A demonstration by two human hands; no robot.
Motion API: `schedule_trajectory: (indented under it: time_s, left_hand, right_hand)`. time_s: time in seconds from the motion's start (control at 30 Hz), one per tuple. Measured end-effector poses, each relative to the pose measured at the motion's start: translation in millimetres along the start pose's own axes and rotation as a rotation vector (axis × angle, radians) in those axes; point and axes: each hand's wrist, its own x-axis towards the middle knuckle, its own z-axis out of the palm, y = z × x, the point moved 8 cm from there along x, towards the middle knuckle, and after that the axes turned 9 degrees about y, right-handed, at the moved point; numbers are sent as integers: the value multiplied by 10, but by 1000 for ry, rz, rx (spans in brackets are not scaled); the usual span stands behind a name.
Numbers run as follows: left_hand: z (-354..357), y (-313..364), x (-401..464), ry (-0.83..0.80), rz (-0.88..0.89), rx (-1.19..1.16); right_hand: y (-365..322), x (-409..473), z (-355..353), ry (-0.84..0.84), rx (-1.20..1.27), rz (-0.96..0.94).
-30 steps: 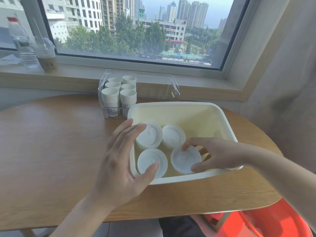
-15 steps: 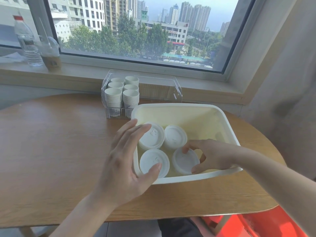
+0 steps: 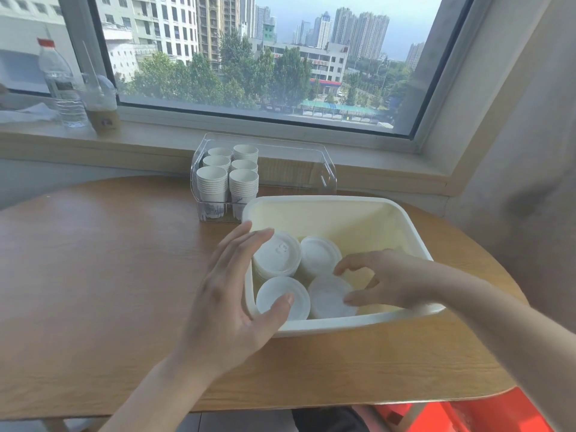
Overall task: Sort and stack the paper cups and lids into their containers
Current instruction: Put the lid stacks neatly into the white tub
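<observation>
while lids (image 3: pixel 282 299) lie flat, tops up | right hand (image 3: pixel 385 280) grip pinches one | left hand (image 3: pixel 232 302) spread, empty

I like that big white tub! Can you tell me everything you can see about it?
The white tub looks like smooth plastic, rectangular with rounded corners and a thick rim, its inside creamy yellow. It sits open on the wooden table, in front of the clear cup box. Four stacks of white lids fill its near left part. The left hand reaches over its left rim; the right hand reaches inside.
</observation>
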Motion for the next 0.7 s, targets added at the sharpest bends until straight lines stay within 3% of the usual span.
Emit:
schedule_trajectory:
  time_s: [0.27, 0.57, 0.7]
  left_hand:
    - [79, -202, 150, -65, -162, -75]
    - [195, -217, 243, -75, -329, -33]
    - [144, -146, 249, -33, -334, 88]
  right_hand:
    - [139, -503, -645, 569, 185, -144]
    - [-39, -580, -148, 574, 251, -266]
    - [11, -591, -157, 685, 248, -302]
